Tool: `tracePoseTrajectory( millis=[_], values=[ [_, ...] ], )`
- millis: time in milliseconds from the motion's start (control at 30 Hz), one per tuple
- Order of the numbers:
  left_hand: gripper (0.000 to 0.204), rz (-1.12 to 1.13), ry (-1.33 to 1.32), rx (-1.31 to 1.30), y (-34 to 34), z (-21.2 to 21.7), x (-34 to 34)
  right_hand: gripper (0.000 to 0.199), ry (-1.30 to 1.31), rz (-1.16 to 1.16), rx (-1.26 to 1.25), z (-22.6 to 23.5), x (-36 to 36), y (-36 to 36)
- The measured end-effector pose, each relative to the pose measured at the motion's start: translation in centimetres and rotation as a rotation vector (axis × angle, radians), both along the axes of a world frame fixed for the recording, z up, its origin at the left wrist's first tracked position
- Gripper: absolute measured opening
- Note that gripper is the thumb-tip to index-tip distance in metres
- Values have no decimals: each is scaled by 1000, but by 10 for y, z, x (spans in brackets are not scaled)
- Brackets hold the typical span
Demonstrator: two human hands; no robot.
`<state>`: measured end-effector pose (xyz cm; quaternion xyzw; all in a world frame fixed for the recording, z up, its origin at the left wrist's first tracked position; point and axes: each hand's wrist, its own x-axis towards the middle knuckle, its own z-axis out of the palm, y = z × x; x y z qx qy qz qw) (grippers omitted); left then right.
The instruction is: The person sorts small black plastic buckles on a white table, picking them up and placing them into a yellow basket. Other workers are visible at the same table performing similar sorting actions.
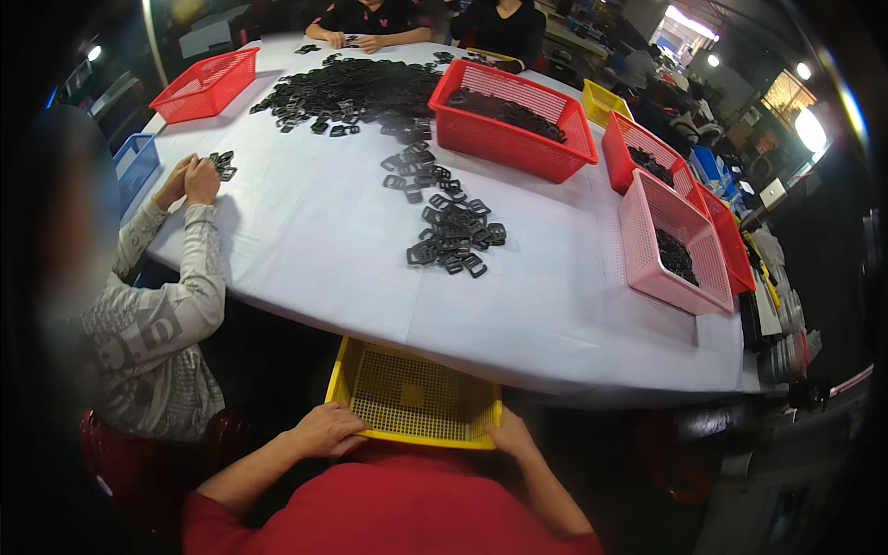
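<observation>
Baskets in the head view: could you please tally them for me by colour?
Red baskets: 4
Pink basket: 1
Yellow baskets: 2, the near yellow basket held by left hand and right hand
Blue basket: 1
Total: 8, counting only those clearly seen.

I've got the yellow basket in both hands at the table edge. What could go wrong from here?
1. The yellow basket sits below the table edge, held by the left hand and right hand at its near rim only; it could tip.
2. The buckles lie well back from that edge, so swept pieces may miss.
3. The pink basket stands close; a wide sweep might knock it.
</observation>
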<state>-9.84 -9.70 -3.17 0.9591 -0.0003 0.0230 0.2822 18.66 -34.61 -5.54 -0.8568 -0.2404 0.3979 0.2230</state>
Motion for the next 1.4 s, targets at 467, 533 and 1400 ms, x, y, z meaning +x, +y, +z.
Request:
tracePoseTrajectory(
  millis=[467,533,1400],
  values=[
    [25,7,-16,-196,-16,14,-24,57,-219,309,-414,71,-39,-15],
    [22,19,35,-420,-7,35,-16,67,-231,490,-488,102,-17,2],
    [35,746,-310,57,311,18,355,27,-715,445,876,53,142,239]
  ],
)
